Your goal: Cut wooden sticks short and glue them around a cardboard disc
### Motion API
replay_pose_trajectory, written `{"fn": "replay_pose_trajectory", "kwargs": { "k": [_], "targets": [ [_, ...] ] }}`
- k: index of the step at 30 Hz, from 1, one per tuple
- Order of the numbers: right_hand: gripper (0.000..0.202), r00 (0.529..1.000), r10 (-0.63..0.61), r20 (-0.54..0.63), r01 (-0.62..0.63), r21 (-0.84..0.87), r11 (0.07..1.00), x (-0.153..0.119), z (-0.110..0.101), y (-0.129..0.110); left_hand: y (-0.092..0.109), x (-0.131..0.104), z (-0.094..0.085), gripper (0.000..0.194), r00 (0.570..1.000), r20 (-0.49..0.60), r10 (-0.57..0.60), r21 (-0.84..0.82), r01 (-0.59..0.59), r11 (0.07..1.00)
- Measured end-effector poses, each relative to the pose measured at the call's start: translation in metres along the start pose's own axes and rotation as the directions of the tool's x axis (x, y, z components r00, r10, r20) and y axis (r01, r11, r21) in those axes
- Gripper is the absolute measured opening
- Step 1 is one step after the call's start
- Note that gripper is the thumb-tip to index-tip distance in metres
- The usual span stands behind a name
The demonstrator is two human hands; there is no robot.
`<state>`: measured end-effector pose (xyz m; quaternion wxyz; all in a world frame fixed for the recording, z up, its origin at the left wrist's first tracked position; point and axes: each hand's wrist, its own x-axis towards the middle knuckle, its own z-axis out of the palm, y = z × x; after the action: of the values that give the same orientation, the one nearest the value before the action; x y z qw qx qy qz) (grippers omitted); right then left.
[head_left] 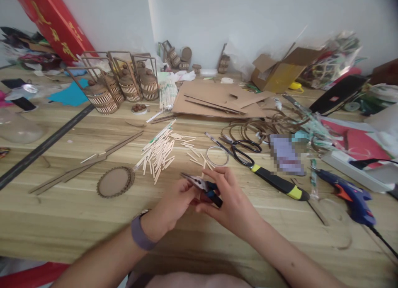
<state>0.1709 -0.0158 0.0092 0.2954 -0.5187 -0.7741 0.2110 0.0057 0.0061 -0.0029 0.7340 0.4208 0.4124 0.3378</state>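
Observation:
Long-nose pliers (199, 182) with dark handles lie across my right hand (234, 203), whose fingers curl around the handles. A short pale stick appears to rise by the right fingertips. My left hand (172, 203) is closed close under the plier jaws, fingers pinched; what it holds is hidden. Just beyond both hands lies a loose pile of short wooden sticks (159, 153), some split off to the right. Left of the pile, round cardboard discs (113, 182) with ridged edges lie flat. A ring-shaped roll of tape (228, 157) rests beyond my right hand.
Scissors (242, 153), a black-and-yellow utility knife (276, 182) and a blue glue gun (350, 197) with its cord lie right. Cardboard sheets (211, 93) and strip coils are behind. Lantern-like cardboard baskets (104, 97) stand back left; cardboard strips (71, 172) lie left.

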Motion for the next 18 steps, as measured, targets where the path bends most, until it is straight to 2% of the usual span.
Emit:
{"fn": "replay_pose_trajectory", "kwargs": {
  "k": [2, 3, 5, 8, 10, 13, 18],
  "targets": [
    [0.039, 0.98, 0.168, 0.109, -0.181, 0.128, 0.975, -0.002, -0.016, -0.005, 0.006, -0.002, -0.003, 0.043, 0.999, 0.03, -0.021, 0.049, 0.019, 0.999],
    [0.031, 0.945, 0.263, 0.194, -0.296, 0.169, 0.94, -0.004, -0.025, -0.006, 0.009, -0.004, -0.004, 0.046, 0.999, 0.041, -0.031, 0.08, 0.028, 0.996],
    [0.029, 0.837, 0.396, 0.377, -0.503, 0.244, 0.83, -0.008, -0.045, -0.008, 0.013, -0.006, -0.004, 0.047, 0.997, 0.05, -0.051, 0.131, 0.044, 0.99],
    [0.032, 0.678, 0.485, 0.552, -0.706, 0.307, 0.638, -0.016, -0.069, -0.008, 0.015, -0.009, -0.003, 0.049, 0.994, 0.08, -0.073, 0.159, 0.059, 0.985],
    [0.03, 0.598, 0.505, 0.622, -0.775, 0.291, 0.56, -0.022, -0.077, -0.006, 0.014, -0.01, -0.001, 0.054, 0.989, 0.117, -0.093, 0.166, 0.073, 0.983],
    [0.028, 0.518, 0.498, 0.695, -0.826, 0.257, 0.501, -0.028, -0.077, -0.002, 0.013, -0.011, 0.001, 0.059, 0.976, 0.179, -0.121, 0.179, 0.088, 0.98],
    [0.026, 0.47, 0.478, 0.742, -0.856, 0.25, 0.453, -0.024, -0.066, -0.005, 0.009, -0.013, 0.004, 0.059, 0.948, 0.28, -0.151, 0.196, 0.097, 0.976]
  ]
}}
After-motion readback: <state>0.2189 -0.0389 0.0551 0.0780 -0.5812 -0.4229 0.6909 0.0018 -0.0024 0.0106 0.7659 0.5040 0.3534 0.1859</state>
